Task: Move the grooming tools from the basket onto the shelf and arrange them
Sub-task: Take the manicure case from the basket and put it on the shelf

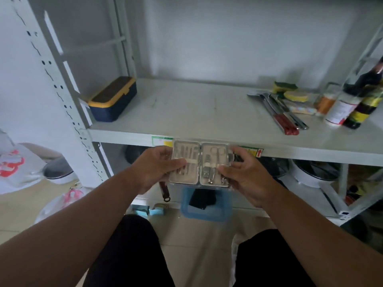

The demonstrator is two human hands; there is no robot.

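Grey shelf (186, 112) ahead, blue basket (205, 212) on the floor below. Opened grooming kit (200, 163) held flat just before the shelf edge, left hand (157, 168) and right hand (246, 175) gripping its sides, thumbs curled over the top.

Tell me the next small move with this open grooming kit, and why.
Probably lift the open manicure kit up and forward onto the bare middle of the shelf. The left hand and right hand hold it by its two sides just below the shelf's front edge, and free space lies between the blue and yellow box and the utensils.
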